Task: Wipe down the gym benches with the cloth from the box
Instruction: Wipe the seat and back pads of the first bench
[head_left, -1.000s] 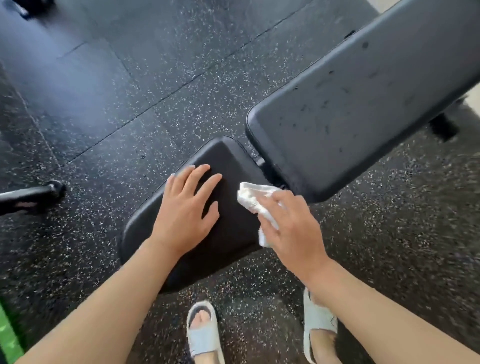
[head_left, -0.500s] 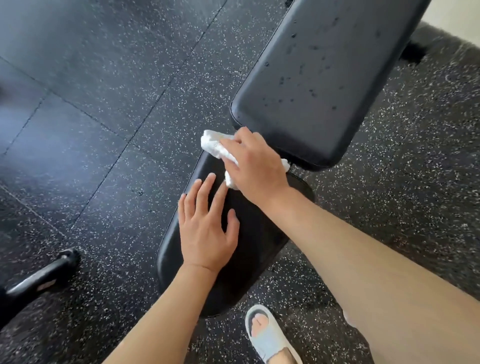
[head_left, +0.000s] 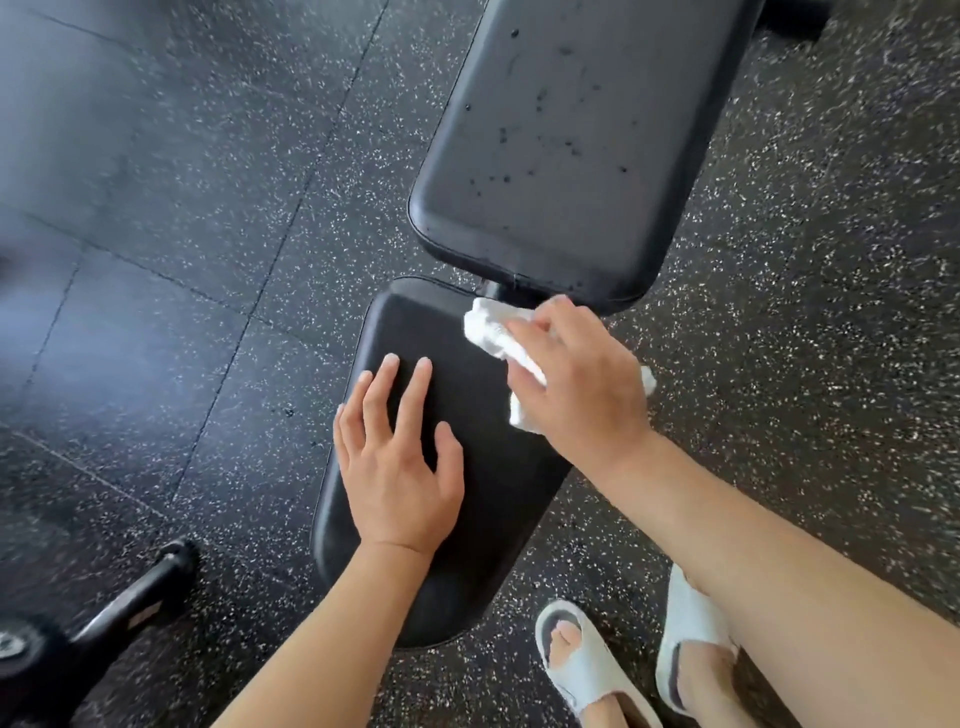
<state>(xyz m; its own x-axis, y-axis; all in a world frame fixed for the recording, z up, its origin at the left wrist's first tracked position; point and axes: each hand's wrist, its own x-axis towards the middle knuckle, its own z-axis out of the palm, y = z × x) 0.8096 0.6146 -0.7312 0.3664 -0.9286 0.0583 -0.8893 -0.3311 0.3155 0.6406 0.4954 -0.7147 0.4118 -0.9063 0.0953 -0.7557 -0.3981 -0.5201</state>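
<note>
White cloth (head_left: 493, 332), bunched under curled fingers of right hand (head_left: 582, 384), on seat pad (head_left: 467, 545); left hand (head_left: 400, 467) flat, fingers spread, steadying. Step: wiping seat. Next, likely: spotted back pad (head_left: 561, 156).

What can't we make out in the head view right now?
- Cloth: mostly hidden under the right hand, so its size and fold are unclear.
- Back pad: far end cut off by the top edge.
- Seat pad: surface under the left hand is hidden.
- Bench frame: covered by both pads.
- Dark bar, lower left: cut off and blurred.
- Box: not in view.
</note>
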